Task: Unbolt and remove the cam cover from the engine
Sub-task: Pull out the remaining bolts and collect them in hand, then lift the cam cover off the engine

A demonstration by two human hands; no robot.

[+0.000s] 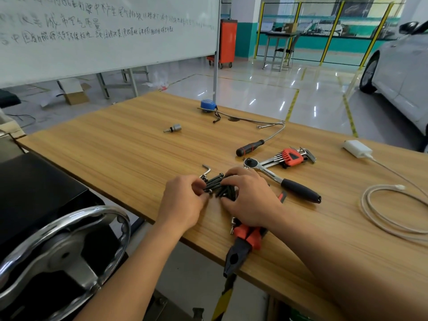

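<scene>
A pile of several black bolts (218,186) lies on the wooden table (129,149). My left hand (185,202) rests at the pile's left side, its fingers curled onto the bolts. My right hand (250,195) covers the pile's right side, fingertips touching the bolts. A small hex key (206,169) lies just behind the pile. A ratchet wrench (280,179) with a black grip lies to the right of my right hand. The engine and cam cover do not show as such; a dark block (34,188) with a chrome handwheel (69,246) stands at the left.
Orange-handled pliers (243,246) lie under my right wrist at the table's front edge. A hex key set (290,157), a flexible pick-up tool (251,147), a socket (173,129), a blue tape measure (207,104), and a white charger (356,148) with coiled cable (379,218) are on the table. A whiteboard (104,31) stands behind it, a car (400,72) at the right.
</scene>
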